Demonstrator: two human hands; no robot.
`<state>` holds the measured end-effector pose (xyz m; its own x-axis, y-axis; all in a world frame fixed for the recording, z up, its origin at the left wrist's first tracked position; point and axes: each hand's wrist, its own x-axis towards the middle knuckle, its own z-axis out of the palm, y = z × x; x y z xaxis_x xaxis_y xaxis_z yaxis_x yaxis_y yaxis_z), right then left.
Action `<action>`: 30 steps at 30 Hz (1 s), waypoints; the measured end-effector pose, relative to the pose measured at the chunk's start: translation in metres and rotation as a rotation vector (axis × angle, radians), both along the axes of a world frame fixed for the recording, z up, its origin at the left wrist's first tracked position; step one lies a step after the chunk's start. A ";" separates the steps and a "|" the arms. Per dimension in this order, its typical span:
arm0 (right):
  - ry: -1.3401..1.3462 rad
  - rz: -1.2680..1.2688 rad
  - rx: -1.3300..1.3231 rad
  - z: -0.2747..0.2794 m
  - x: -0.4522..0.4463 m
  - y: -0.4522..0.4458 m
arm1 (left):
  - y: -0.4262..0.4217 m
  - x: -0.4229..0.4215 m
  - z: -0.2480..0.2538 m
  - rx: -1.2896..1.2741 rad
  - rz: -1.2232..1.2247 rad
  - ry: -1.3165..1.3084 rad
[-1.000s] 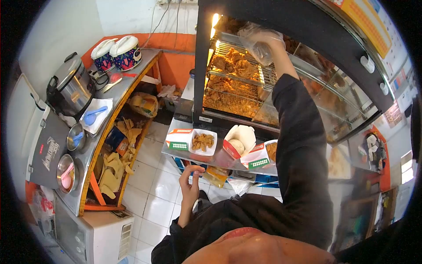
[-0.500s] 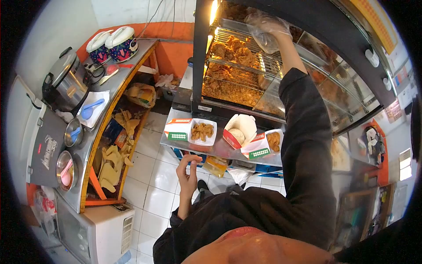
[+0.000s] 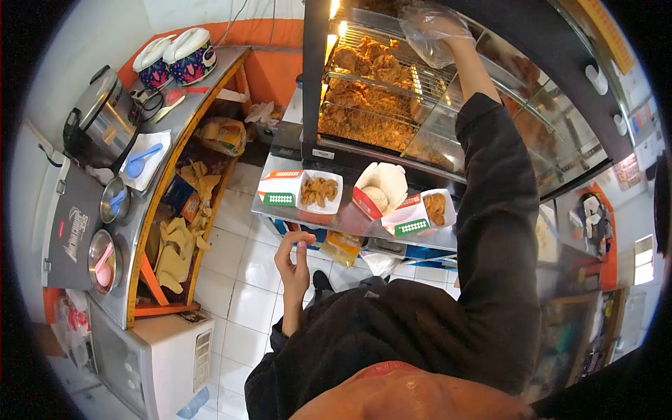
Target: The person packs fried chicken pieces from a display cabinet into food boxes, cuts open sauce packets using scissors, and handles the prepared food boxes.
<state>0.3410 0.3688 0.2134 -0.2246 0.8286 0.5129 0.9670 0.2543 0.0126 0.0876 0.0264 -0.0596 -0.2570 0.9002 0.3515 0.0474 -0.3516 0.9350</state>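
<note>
My right hand point(image 3: 439, 29), covered by a clear plastic bag point(image 3: 425, 43), reaches into the upper part of the lit display cabinet point(image 3: 413, 165). What its fingers hold, if anything, is hidden. Pieces of fried chicken point(image 3: 367, 105) lie on the racks to its left and below. My left hand point(image 3: 294, 262) hangs in front of the metal counter, thumb and fingers curled near each other, with nothing visible between them. On the counter stand an open box of fried food point(image 3: 320, 193), a carton with rice point(image 3: 378, 192) and another box with fried food point(image 3: 434, 208).
At the left, a metal-topped table point(image 3: 187, 105) bears a large cooker point(image 3: 105, 119), two patterned rice cookers point(image 3: 190, 59) and bowls with spoons point(image 3: 105, 260). Cardboard pieces point(image 3: 176, 252) fill its lower shelf. A white appliance point(image 3: 168, 364) stands on the floor at the lower left.
My right hand has moved slightly up and right inside the cabinet. My left hand has shifted up a little. The whole view has also shifted slightly.
</note>
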 end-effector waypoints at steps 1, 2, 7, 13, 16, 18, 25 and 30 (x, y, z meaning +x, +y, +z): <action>0.000 -0.005 0.006 -0.001 0.000 -0.002 | -0.001 -0.002 0.001 0.009 0.018 0.008; 0.001 -0.015 0.010 -0.003 -0.001 -0.006 | -0.003 -0.004 0.001 0.020 0.036 0.016; -0.006 -0.084 0.056 -0.010 -0.005 -0.015 | -0.006 -0.012 -0.002 0.020 0.071 -0.029; -0.369 0.099 0.513 -0.023 -0.011 -0.035 | -0.001 -0.011 -0.001 0.042 0.091 0.018; -0.428 0.054 0.486 -0.003 -0.034 -0.081 | 0.003 -0.009 -0.007 0.008 0.055 -0.006; -0.406 0.119 0.441 -0.001 -0.027 -0.075 | 0.004 -0.008 -0.007 -0.005 0.030 -0.002; -0.143 0.361 0.874 0.012 -0.050 -0.083 | 0.006 -0.012 -0.010 -0.049 0.032 0.004; -0.403 0.157 0.496 0.012 -0.045 -0.084 | 0.010 -0.014 -0.013 -0.049 0.030 0.003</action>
